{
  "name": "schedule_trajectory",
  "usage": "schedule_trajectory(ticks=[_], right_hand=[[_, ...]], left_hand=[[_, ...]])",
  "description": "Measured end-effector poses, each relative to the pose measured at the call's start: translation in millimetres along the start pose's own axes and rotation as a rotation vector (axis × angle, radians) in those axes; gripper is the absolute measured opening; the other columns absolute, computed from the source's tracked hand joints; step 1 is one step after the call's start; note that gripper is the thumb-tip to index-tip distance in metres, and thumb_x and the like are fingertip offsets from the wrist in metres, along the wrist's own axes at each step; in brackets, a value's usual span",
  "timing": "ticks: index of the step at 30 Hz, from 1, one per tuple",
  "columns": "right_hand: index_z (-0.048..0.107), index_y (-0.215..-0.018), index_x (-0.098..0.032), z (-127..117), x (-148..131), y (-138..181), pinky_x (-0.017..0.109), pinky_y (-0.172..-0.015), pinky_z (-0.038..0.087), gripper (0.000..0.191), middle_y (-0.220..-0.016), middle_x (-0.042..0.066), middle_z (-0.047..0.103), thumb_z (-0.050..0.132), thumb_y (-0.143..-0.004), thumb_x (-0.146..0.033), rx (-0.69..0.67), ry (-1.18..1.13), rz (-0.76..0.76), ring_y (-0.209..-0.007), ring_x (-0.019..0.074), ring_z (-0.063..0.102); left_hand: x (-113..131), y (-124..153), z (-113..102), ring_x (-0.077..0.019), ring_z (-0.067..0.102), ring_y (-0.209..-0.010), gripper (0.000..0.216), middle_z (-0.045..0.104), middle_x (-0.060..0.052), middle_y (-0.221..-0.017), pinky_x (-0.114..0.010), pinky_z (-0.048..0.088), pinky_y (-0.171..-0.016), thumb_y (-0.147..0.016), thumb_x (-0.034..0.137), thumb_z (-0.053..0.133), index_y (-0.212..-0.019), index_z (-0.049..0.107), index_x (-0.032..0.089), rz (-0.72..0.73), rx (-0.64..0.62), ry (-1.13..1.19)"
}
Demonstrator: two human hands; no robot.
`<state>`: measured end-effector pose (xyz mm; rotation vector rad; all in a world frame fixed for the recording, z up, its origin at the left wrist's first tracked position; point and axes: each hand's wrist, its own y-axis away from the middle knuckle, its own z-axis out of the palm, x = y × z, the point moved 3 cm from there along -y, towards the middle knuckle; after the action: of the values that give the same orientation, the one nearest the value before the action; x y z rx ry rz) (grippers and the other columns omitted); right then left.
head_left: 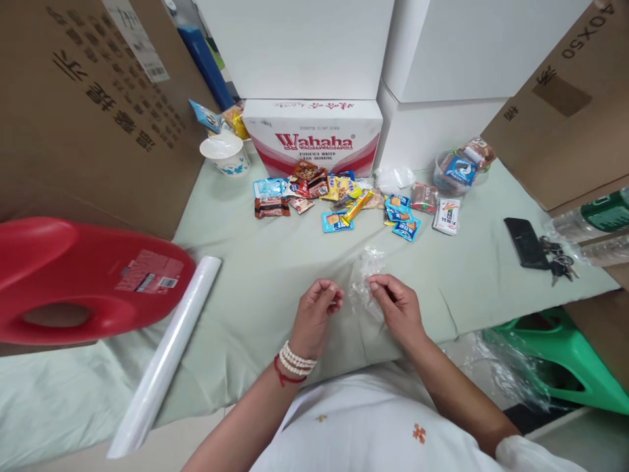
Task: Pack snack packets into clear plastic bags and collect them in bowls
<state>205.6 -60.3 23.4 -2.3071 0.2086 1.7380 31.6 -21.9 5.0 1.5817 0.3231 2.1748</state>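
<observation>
A small clear plastic bag (pixel 364 278) lies crumpled on the pale green cloth (pixel 255 275) between my hands. My right hand (pixel 398 305) pinches its right edge with curled fingers. My left hand (pixel 318 308), with bead bracelets and a red string at the wrist, is curled with fingertips pressed together just left of the bag; whether it grips the plastic I cannot tell. Beyond them lies a scatter of small snack packets (pixel 344 196).
A roll of clear bags (pixel 167 354) lies at the left beside a red plastic stool (pixel 73 275). A Wahaha water carton (pixel 314 137) and white paper cup (pixel 225 154) stand at the back. A phone (pixel 525 242), keys (pixel 560 262), bottles (pixel 597 223) and green stool (pixel 560 354) sit at right.
</observation>
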Motion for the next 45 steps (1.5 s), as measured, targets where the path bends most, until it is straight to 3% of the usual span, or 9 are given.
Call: schedule_trajectory(ticks=[5, 8, 14, 19, 27, 33, 37, 42, 45], right_hand=[[0.079, -0.109, -0.029, 17, -12, 9, 0.03, -0.069, 0.049, 0.031, -0.091, 0.006, 0.072, 0.05, -0.099, -0.024, -0.27, 0.391, -0.253, -0.079, 0.0192, 0.063], [0.078, -0.109, -0.031, 23, -18, 15, 0.033, -0.078, 0.051, 0.028, -0.113, 0.007, 0.073, 0.053, -0.098, -0.024, -0.393, 0.384, -0.303, -0.094, 0.0216, 0.065], [0.071, -0.124, -0.024, 3, -8, -3, 0.032, -0.071, 0.051, 0.034, -0.12, 0.011, 0.067, 0.067, -0.093, -0.039, -0.051, 0.193, -0.049, -0.074, 0.0164, 0.059], [0.074, -0.092, -0.019, 11, 15, -25, 0.029, -0.06, 0.041, 0.033, -0.078, 0.002, 0.065, 0.068, -0.086, -0.05, -0.187, 0.07, 0.213, -0.061, 0.0145, 0.049], [0.07, -0.094, -0.021, -8, 5, -22, 0.03, -0.067, 0.044, 0.02, -0.087, 0.003, 0.064, 0.064, -0.09, -0.04, 0.079, 0.206, 0.073, -0.064, 0.0144, 0.049], [0.067, -0.097, -0.023, 42, -21, -3, 0.026, -0.059, 0.045, 0.026, -0.087, 0.003, 0.066, 0.066, -0.09, -0.048, -0.322, -0.084, 0.105, -0.076, 0.0165, 0.059], [0.058, -0.082, -0.022, 48, 1, -14, 0.025, -0.056, 0.043, 0.032, -0.072, -0.003, 0.056, 0.069, -0.085, -0.052, -0.215, -0.274, 0.298, -0.061, 0.0121, 0.05], [0.058, -0.08, -0.022, 6, 17, -27, 0.024, -0.054, 0.041, 0.038, -0.068, -0.004, 0.051, 0.076, -0.077, -0.056, -0.025, -0.286, 0.354, -0.058, 0.0109, 0.045], [0.063, -0.084, -0.022, 7, 9, -25, 0.023, -0.053, 0.041, 0.04, -0.073, -0.001, 0.058, 0.071, -0.082, -0.061, -0.164, -0.225, 0.382, -0.061, 0.0121, 0.048]], left_hand=[[2, 8, 17, -0.0158, 0.065, -0.078, 0.048, 0.068, -0.002, -0.089, -0.029, 0.054, -0.072, -0.075, 0.061, 0.078, -0.091, 0.063, 0.019, -0.146, -0.188, 0.043], [0, 3, 15, -0.0127, 0.059, -0.07, 0.043, 0.063, 0.002, -0.077, -0.025, 0.049, -0.066, -0.07, 0.052, 0.084, -0.082, 0.06, 0.018, -0.104, -0.088, 0.046], [-3, 1, 6, -0.013, 0.057, -0.07, 0.038, 0.064, 0.001, -0.076, -0.026, 0.047, -0.069, -0.084, 0.056, 0.07, -0.082, 0.061, 0.019, 0.077, -0.018, -0.137], [-3, 5, -5, -0.0125, 0.047, -0.06, 0.043, 0.053, 0.004, -0.063, -0.025, 0.039, -0.06, -0.097, 0.06, 0.053, -0.079, 0.058, 0.021, 0.202, 0.102, -0.364], [3, 5, -25, -0.014, 0.042, -0.055, 0.045, 0.044, 0.006, -0.055, -0.027, 0.037, -0.057, -0.097, 0.064, 0.05, -0.084, 0.062, 0.022, 0.255, 0.235, -0.361], [3, 13, -8, -0.0137, 0.042, -0.055, 0.05, 0.045, 0.005, -0.057, -0.027, 0.037, -0.056, -0.098, 0.067, 0.047, -0.092, 0.066, 0.021, 0.276, 0.136, -0.361], [6, 13, -17, -0.0135, 0.042, -0.054, 0.049, 0.044, 0.006, -0.054, -0.026, 0.038, -0.056, -0.098, 0.065, 0.047, -0.092, 0.067, 0.021, 0.289, 0.175, -0.365], [10, 13, -48, -0.0136, 0.038, -0.052, 0.047, 0.037, 0.007, -0.052, -0.026, 0.038, -0.056, -0.097, 0.065, 0.05, -0.092, 0.067, 0.021, 0.283, 0.302, -0.324], [12, 20, -44, -0.0142, 0.041, -0.053, 0.046, 0.042, 0.006, -0.053, -0.027, 0.037, -0.057, -0.1, 0.062, 0.046, -0.096, 0.068, 0.021, 0.292, 0.271, -0.445]])
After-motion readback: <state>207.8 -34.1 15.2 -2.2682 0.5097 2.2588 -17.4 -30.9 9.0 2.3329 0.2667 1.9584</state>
